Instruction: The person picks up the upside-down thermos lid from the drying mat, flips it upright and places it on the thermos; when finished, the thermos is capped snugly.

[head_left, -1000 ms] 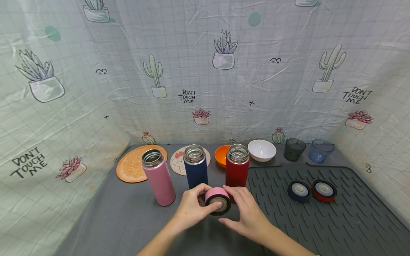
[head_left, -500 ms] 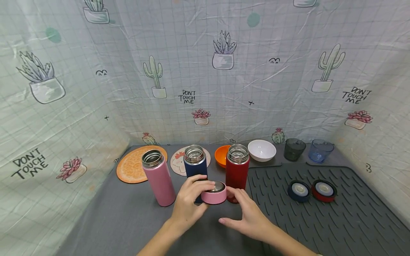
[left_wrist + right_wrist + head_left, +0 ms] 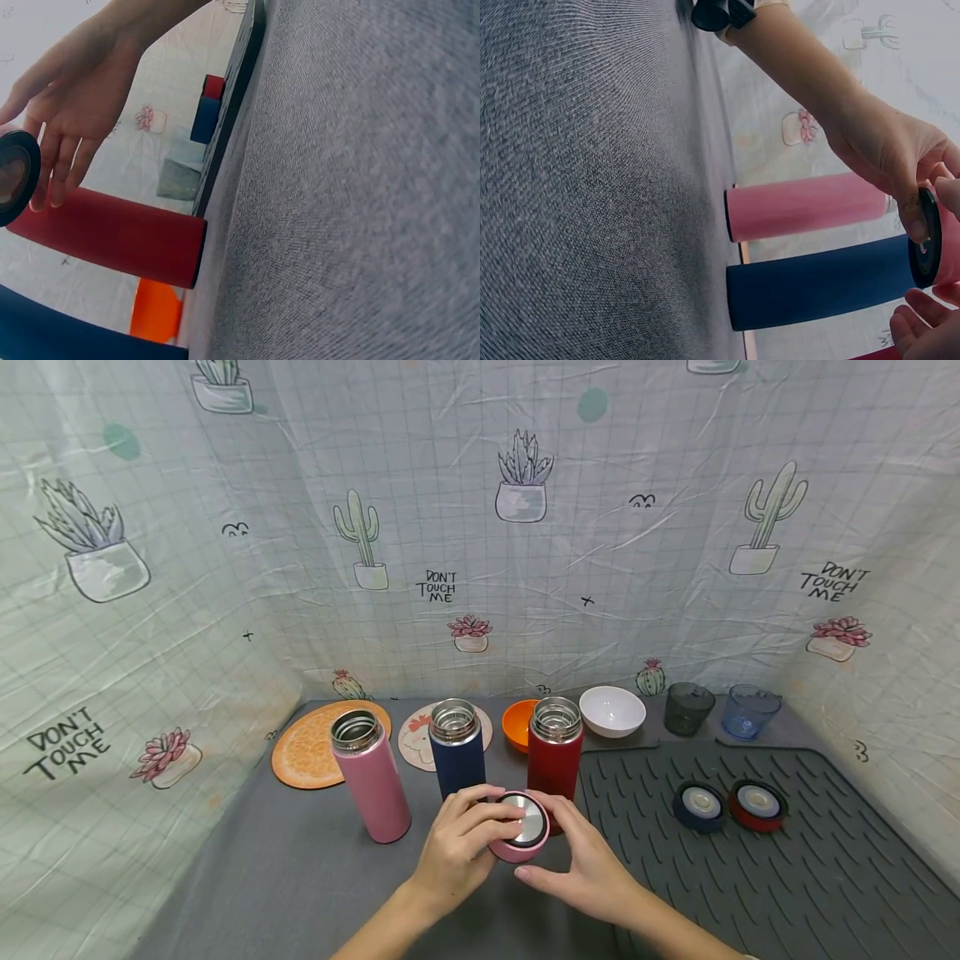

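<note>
While both hands meet just in front of the flasks, the round pink flask lid with a shiny metal disc face (image 3: pixel 519 835) sits between them, lifted off the grey cloth-covered table (image 3: pixel 300 877). The left hand (image 3: pixel 459 847) grips the lid from the left, its fingers curled over the top edge and its thumb at the near side. The right hand (image 3: pixel 581 860) cups the lid from the right and below, fingers relaxed and only loosely bent, fingertips (image 3: pixel 551 802) touching the lid's rim; whether they press it I cannot tell. In the right wrist view the lid (image 3: pixel 930 240) shows edge-on with a black ring, pinched by the left hand (image 3: pixel 889 161).

Just behind the hands stand three open, upright steel-mouthed flasks in a row: a pink one (image 3: pixel 370 781) on the left, a dark blue one (image 3: pixel 457 747) in the middle, and a red one (image 3: pixel 555 747) on the right, nearest the lid. To the right lies a dark grey ribbed draining mat (image 3: pixel 787 877), with a dark blue lid (image 3: pixel 699 806) and a red lid (image 3: pixel 757 804) side by side on it.
</note>
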Action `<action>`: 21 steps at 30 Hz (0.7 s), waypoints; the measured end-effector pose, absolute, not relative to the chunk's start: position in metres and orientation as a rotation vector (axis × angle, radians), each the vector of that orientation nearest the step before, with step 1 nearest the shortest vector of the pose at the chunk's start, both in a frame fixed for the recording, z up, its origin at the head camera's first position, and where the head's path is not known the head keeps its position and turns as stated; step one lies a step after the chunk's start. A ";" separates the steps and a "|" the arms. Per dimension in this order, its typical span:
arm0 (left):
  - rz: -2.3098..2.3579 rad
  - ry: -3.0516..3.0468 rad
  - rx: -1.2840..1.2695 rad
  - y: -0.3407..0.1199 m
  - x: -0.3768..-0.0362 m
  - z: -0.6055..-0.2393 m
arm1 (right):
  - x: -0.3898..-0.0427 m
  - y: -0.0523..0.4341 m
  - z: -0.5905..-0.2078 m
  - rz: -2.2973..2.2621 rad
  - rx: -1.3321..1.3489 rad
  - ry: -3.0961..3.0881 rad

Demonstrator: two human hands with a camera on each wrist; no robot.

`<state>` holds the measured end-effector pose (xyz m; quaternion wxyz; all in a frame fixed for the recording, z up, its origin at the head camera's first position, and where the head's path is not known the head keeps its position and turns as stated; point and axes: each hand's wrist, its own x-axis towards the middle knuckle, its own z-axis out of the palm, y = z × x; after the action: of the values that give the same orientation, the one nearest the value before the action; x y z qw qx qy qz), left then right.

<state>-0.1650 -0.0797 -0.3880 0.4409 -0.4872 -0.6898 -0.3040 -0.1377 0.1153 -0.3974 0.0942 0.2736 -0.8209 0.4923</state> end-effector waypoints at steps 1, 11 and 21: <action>-0.751 -1.707 -1.213 -0.079 -0.165 -0.388 | -0.138 0.115 -0.397 1.465 0.813 -2.430; -0.728 -1.695 -1.236 -0.075 -0.163 -0.390 | -0.137 0.115 -0.397 1.484 0.832 -2.387; -0.732 -1.732 -1.228 -0.075 -0.162 -0.391 | -0.137 0.115 -0.399 1.485 0.812 -2.354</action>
<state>-0.1618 -0.0751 -0.3908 0.4332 -0.4927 -0.6951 -0.2938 -0.1372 0.1155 -0.3987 0.1208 0.2781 -0.8059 0.5086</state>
